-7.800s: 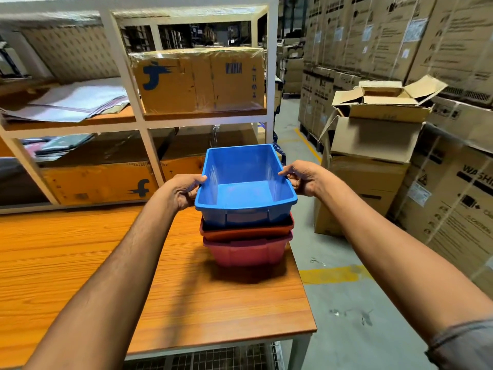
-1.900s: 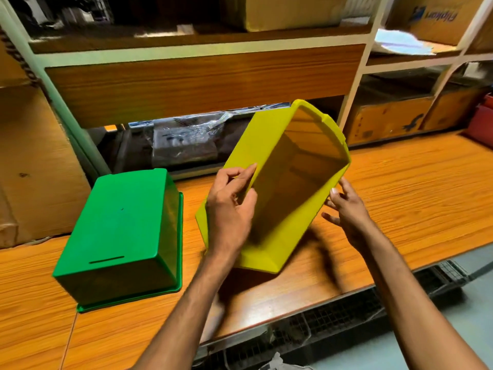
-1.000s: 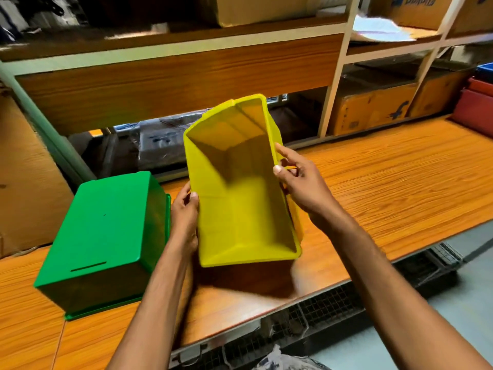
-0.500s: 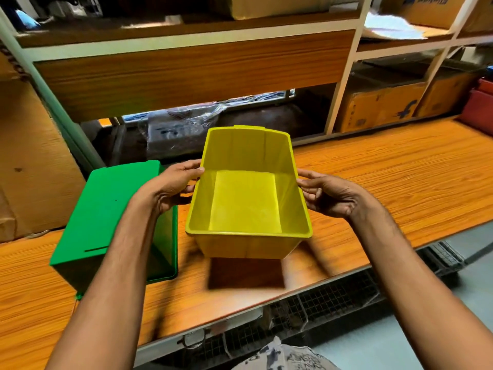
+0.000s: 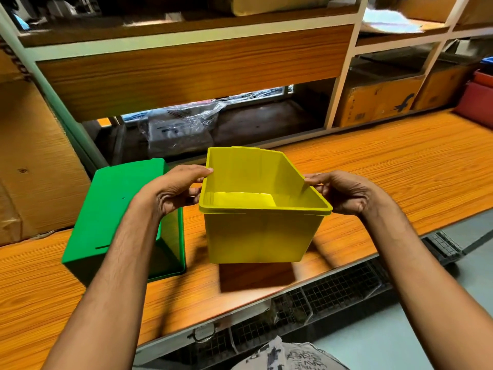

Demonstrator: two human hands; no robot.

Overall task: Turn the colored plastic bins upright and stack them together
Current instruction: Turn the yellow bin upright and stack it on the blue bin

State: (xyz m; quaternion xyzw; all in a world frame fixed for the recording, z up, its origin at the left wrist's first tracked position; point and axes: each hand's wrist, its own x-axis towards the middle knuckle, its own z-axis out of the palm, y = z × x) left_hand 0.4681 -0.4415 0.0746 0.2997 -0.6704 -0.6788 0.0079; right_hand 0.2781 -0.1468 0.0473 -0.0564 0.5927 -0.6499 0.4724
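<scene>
Yellow bin righted and in hand; green one not yet turned.

Left of the yellow bin, the green rectangular plastic bin [image 5: 117, 209] sits upside down on the wooden desk [image 5: 400, 166], untouched. The left hand [image 5: 173, 190] and right hand [image 5: 344, 193] each pinch a side rim of the open-topped yellow plastic bin [image 5: 258, 231], held upright just above the desk. Far right of it, the red and blue stacked bins [image 5: 480, 94] wait at the desk's end. Half a second ago the yellow bin was tipped toward the person; now it sits level and higher. I'd judge two bins remain to be stacked.
</scene>
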